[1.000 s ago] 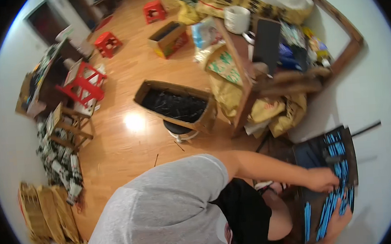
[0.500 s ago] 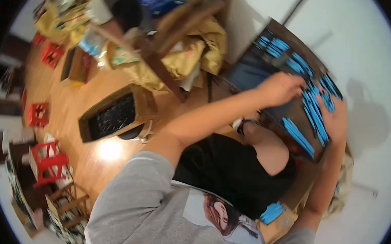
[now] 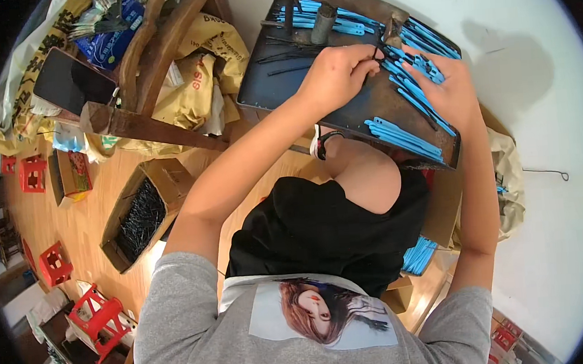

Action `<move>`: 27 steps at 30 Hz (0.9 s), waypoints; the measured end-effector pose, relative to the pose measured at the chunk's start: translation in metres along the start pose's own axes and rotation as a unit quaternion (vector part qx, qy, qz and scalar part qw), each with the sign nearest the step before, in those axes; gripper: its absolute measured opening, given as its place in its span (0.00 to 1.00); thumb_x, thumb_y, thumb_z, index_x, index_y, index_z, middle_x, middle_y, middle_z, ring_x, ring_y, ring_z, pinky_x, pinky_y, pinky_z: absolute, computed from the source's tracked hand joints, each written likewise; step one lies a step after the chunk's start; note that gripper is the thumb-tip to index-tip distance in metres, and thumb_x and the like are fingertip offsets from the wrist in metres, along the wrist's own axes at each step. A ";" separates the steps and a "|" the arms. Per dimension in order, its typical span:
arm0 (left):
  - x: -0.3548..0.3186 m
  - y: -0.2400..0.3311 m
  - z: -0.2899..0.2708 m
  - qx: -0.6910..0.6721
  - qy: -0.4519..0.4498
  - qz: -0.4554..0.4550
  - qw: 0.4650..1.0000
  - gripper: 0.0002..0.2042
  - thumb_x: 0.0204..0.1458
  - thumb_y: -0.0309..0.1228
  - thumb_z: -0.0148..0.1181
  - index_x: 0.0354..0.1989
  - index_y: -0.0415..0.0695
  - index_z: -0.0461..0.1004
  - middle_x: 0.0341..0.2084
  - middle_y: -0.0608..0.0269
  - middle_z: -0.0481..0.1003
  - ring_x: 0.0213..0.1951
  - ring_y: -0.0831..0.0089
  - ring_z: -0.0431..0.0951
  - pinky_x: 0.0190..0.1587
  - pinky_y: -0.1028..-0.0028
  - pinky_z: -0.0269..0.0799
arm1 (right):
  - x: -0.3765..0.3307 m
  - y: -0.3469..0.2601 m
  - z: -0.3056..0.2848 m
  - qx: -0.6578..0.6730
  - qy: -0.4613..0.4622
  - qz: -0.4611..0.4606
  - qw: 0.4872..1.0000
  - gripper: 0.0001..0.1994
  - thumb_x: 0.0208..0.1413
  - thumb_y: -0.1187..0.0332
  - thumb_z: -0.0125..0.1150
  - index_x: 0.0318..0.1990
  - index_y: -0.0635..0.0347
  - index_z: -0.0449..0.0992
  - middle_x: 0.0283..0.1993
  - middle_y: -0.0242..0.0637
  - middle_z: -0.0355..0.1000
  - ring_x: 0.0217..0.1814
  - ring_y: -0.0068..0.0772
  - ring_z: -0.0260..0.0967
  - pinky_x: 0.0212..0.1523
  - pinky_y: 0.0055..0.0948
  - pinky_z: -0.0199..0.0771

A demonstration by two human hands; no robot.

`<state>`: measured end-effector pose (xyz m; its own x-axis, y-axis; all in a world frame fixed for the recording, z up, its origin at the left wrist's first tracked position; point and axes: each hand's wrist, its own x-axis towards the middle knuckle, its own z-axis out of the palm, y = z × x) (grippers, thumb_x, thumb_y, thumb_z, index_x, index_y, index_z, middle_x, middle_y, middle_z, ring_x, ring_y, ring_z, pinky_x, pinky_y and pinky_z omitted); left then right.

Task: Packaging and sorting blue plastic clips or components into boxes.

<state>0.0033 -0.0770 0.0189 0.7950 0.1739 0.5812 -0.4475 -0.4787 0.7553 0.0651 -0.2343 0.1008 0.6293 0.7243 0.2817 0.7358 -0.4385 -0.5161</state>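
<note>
Over a dark metal-topped worktable [image 3: 348,108], my left hand [image 3: 339,76] is closed in a pinch, its fingertips on a small thin black piece [image 3: 377,55]. To its right, my right hand [image 3: 449,90] curls around several slim blue strips [image 3: 425,68] with holes in their ends. The two hands nearly meet beside a rusty metal block [image 3: 394,29]. Under them lies a row of loose blue strips [image 3: 424,102]. Closer to me, a neat bundle of blue strips [image 3: 403,139] rests along the table's front edge.
An upright metal tube [image 3: 323,23] and thin black rods [image 3: 289,55] occupy the table's left part. A carton of black pieces [image 3: 142,223] stands on the floor. A wooden frame [image 3: 159,127], yellow sacks [image 3: 193,80] and red stools [image 3: 98,317] are left; a white wall [image 3: 536,97] is right.
The view has swung, so the table now appears higher and further left. My hands remain close together over the blue strips, and the left fingers now show plainly in a pinch.
</note>
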 end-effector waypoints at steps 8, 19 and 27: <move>0.001 -0.005 -0.005 -0.004 0.018 0.024 1.000 0.06 0.43 0.24 0.56 0.30 0.36 0.71 0.18 0.56 0.72 0.22 0.65 0.74 0.25 0.77 0.68 | 0.000 0.006 0.021 0.022 0.079 -0.110 0.991 0.14 0.44 0.69 0.58 0.40 0.60 0.73 0.22 0.44 0.68 0.18 0.19 0.54 0.23 0.19 0.60; -0.025 0.054 -0.051 0.149 -0.071 0.087 0.982 0.11 0.39 0.28 0.58 0.34 0.43 0.72 0.31 0.56 0.72 0.34 0.60 0.72 0.33 0.67 0.68 | -0.034 -0.042 0.041 0.262 0.155 0.041 0.952 0.07 0.46 0.71 0.59 0.29 0.67 0.73 0.21 0.26 0.65 0.22 0.12 0.56 0.23 0.15 0.56; -0.043 0.044 -0.243 0.628 0.334 -0.058 0.700 0.36 0.35 0.38 0.62 0.53 0.41 0.51 0.48 0.40 0.56 0.52 0.51 0.55 0.51 0.60 0.56 | -0.072 -0.046 0.052 0.267 0.185 0.023 0.946 0.08 0.48 0.74 0.55 0.20 0.63 0.66 0.18 0.26 0.61 0.19 0.13 0.53 0.19 0.17 0.50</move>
<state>-0.1503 0.1032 0.1008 0.2391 0.4378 0.8667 0.6515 -0.7342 0.1911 -0.0269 -0.2384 0.0628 0.7751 0.4325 0.4606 0.5356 -0.0631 -0.8421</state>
